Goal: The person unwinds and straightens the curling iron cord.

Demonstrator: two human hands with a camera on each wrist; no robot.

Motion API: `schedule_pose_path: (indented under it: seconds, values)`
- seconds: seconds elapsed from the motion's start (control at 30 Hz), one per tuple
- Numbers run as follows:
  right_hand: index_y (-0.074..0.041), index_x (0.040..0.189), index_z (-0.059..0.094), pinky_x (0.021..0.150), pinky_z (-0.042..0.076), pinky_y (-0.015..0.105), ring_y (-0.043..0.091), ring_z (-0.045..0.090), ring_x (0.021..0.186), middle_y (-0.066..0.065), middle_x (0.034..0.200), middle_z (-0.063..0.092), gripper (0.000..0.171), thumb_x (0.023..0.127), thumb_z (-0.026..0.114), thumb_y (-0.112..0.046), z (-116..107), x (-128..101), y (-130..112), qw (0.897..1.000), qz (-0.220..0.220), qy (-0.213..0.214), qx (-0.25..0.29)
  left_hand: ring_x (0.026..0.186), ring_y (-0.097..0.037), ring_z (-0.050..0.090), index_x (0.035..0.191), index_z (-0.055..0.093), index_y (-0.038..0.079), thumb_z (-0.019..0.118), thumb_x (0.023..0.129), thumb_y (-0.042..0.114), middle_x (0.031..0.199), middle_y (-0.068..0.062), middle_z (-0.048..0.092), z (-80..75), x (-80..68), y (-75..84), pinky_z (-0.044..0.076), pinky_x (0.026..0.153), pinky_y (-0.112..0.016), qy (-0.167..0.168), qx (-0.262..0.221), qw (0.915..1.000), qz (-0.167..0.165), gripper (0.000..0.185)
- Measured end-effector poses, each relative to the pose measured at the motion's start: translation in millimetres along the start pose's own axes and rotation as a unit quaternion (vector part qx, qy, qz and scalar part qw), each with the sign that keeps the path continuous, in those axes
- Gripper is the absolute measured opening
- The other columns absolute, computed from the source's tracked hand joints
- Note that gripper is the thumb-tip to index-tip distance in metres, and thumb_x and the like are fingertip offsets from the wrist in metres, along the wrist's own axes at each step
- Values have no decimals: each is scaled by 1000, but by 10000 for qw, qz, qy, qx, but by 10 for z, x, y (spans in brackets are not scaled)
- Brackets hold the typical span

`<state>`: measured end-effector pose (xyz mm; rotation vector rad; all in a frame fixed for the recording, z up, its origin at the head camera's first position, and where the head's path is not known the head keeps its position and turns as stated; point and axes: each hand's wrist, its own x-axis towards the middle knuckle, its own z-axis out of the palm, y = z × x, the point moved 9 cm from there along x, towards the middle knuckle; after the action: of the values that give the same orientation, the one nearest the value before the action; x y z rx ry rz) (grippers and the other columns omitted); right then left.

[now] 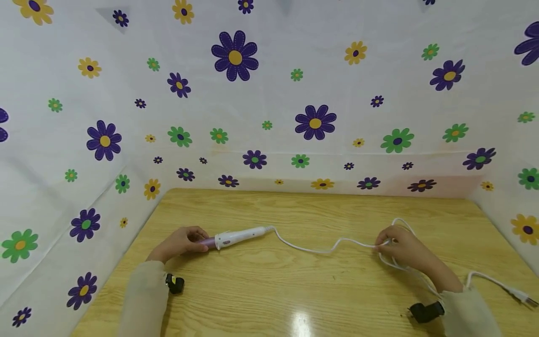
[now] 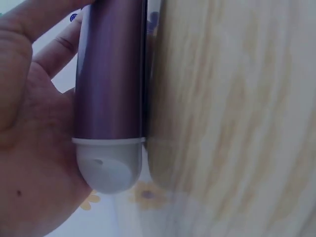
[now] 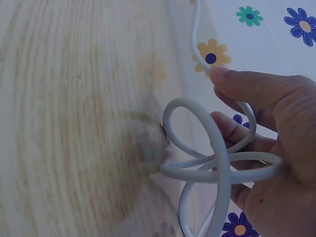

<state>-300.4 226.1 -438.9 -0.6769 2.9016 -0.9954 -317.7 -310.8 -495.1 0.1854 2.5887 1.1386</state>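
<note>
A curling iron (image 1: 240,237) with a white handle and a purple barrel lies across the left half of the table, handle end to the right. My left hand (image 1: 182,244) grips it by the purple barrel; the left wrist view shows its rounded white tip (image 2: 109,168) beside the palm. From the handle a white cord (image 1: 311,251) runs to my right hand (image 1: 402,248), which pinches it between thumb and fingers. Loose loops of the cord (image 3: 222,168) hang by that palm in the right wrist view. The cord's plug (image 1: 524,297) lies at the far right, beyond the right forearm.
The wooden table (image 1: 294,290) is bounded at the back and sides by a white cloth (image 1: 269,93) printed with purple, green and yellow flowers. A black wrist camera (image 1: 426,311) sits on the right wrist and another black camera (image 1: 174,283) on the left.
</note>
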Motion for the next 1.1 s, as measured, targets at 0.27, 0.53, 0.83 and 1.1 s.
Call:
schedule_pose_path:
  seconds: [0.27, 0.53, 0.83, 1.1]
  values:
    - [-7, 98, 67, 76, 48, 29, 12, 57, 97, 12, 109, 64, 13, 90, 68, -17, -50, -118, 99, 9992, 321, 27, 241, 101, -22, 55, 115, 64, 9, 76, 82, 35, 117, -13, 62, 36, -1, 28, 43, 89, -38, -45, 147, 9999, 15, 44]
    - [-3, 112, 64, 76, 48, 26, 13, 59, 99, 15, 114, 64, 26, 92, 66, -19, -288, -335, 187, 9985, 475, 216, -167, 125, -38, 47, 123, 62, 10, 72, 84, 42, 133, -17, 55, 10, -23, 337, 37, 102, -57, 420, 524, 9977, 128, 52]
    - [-3, 111, 63, 62, 45, 23, -7, 48, 78, 11, 105, 64, 26, 91, 67, -19, -248, -715, 266, 9970, 545, -524, 136, 128, -36, 46, 122, 63, 13, 74, 84, 36, 133, -10, 57, 271, 80, 762, 34, 105, -58, 122, 663, 9944, 808, 46]
    - [4, 111, 60, 52, 38, 25, 0, 43, 60, -3, 84, 54, 24, 93, 63, -12, -136, -834, 261, 9933, 245, -988, 554, 119, -29, 51, 122, 63, 14, 75, 84, 26, 126, -8, 60, 406, 194, 860, 40, 100, -51, -125, 842, 9923, 902, 42]
